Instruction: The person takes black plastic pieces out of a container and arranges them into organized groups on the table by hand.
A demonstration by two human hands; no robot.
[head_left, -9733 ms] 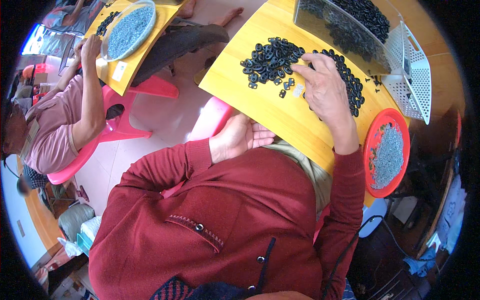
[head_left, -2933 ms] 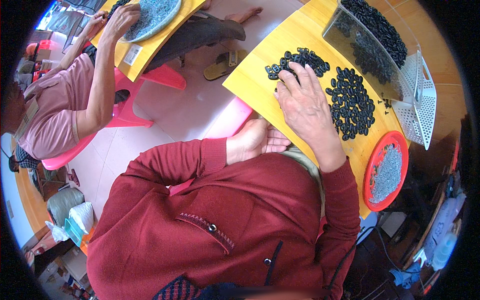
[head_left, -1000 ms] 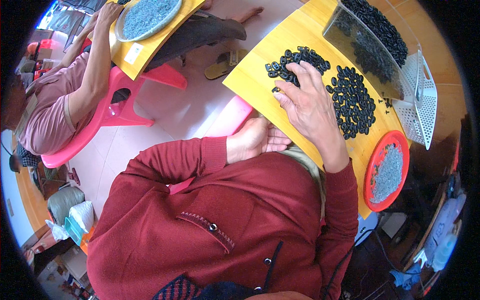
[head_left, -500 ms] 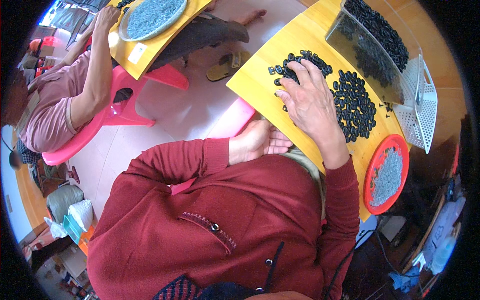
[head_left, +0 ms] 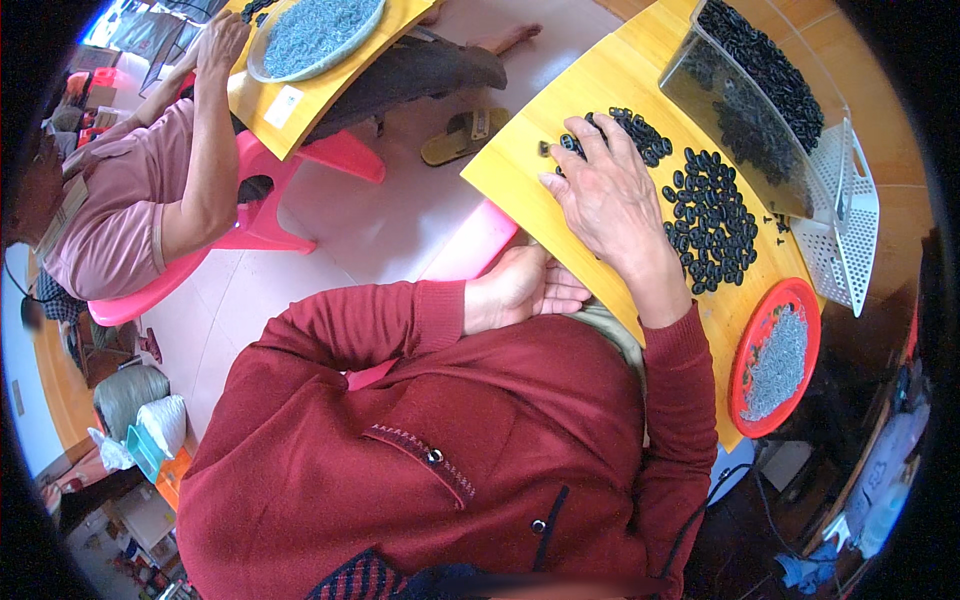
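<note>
Small black oval plastic pieces point(head_left: 710, 215) with holes lie in a broad patch on the yellow table point(head_left: 525, 150). A second group of the black pieces point(head_left: 640, 135) lies farther off, beside my right hand point(head_left: 610, 195). That hand rests palm down over some of them, its fingers spread; what lies under the palm is hidden. My left hand point(head_left: 515, 290) is held palm up at the table's near edge, fingers stretched out, with nothing seen in it.
A clear bin point(head_left: 740, 130) of black pieces stands at the far right beside a white perforated basket point(head_left: 850, 220). Nearer is a red dish point(head_left: 740, 400) of small clear pieces. On the left, another person point(head_left: 130, 200) sits at a second yellow table point(head_left: 265, 125) with a round tray point(head_left: 330, 70).
My right hand has drawn slightly left and nearer, and fewer loose pieces show by its thumb. My left hand stays palm up at the edge. The whole view has shifted a little.
</note>
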